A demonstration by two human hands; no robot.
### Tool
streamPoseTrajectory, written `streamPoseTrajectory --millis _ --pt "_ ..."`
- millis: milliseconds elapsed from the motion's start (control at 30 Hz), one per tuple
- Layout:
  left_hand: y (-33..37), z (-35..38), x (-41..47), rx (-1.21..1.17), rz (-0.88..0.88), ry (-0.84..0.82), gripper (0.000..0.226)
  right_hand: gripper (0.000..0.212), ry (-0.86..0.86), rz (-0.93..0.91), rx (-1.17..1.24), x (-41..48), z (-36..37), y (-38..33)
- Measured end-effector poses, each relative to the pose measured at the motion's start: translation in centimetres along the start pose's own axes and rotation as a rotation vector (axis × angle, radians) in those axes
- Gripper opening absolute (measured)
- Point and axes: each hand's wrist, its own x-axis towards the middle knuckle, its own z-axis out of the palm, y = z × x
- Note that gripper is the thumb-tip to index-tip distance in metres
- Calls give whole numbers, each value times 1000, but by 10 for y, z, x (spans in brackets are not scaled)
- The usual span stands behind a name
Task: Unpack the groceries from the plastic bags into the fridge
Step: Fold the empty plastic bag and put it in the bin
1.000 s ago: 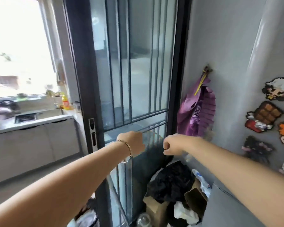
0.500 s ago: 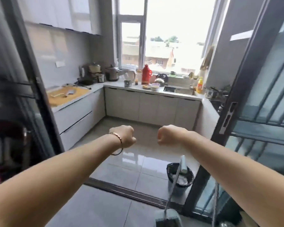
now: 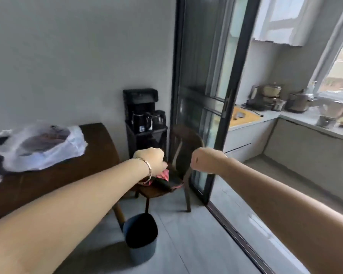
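A white plastic bag [image 3: 38, 145] with dark contents lies on the dark wooden table [image 3: 99, 155] at the left. My left hand [image 3: 152, 161], with a bracelet on its wrist, is held out in front of me in a fist and holds nothing. My right hand [image 3: 204, 160] is held out beside it, also curled into an empty fist. Both hands hover in the air to the right of the table, apart from the bag. The fridge is out of view.
A wooden chair [image 3: 178, 171] with red cloth on its seat stands ahead, a black drinks stand with kettles [image 3: 145, 119] behind it. A blue bin [image 3: 142, 238] sits on the floor near me. A black sliding door frame [image 3: 222, 115] separates the kitchen counter [image 3: 309, 123] at right.
My view has swung left, from the fridge side past the kitchen to the table and chair. Both fists have stayed held out in front, empty.
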Motion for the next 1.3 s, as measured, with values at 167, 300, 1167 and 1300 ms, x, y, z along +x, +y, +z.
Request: streamPoseTrajectory --millis 167,300,1167,1300 --pt "-143 -20 11 5 -184 46 24 25 -11 -146 -13 103 -1 -119" --pt "-246 -25 17 -22 -328 64 25 24 -35 -274 4 167 7 -211" --pt "-733 44 197 -163 -713 123 25 45 -24 -362 196 576 122 -563" --pt "-823 60 226 21 -657 101 55 84 -86 45 415 626 153 -602"
